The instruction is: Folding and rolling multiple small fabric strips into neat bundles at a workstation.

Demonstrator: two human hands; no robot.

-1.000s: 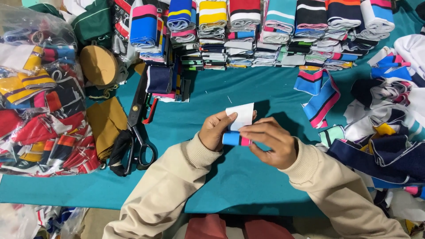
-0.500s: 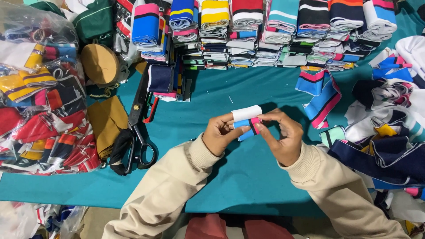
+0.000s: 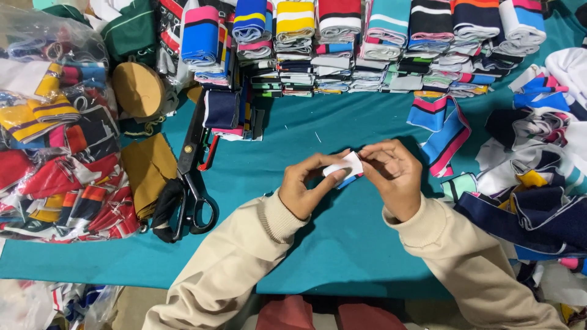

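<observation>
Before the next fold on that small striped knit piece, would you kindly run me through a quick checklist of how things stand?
1. Both hands on the piece: ok; left hand and right hand pinch the small folded knit piece.
2. Piece lifted off the teal table cover: ok.
3. Edges aligned: cannot tell, fingers hide them.
4. Scissors away from the hands: ok, lying to the left.
5. Folded stacks undisturbed at the far edge: ok.
</observation>
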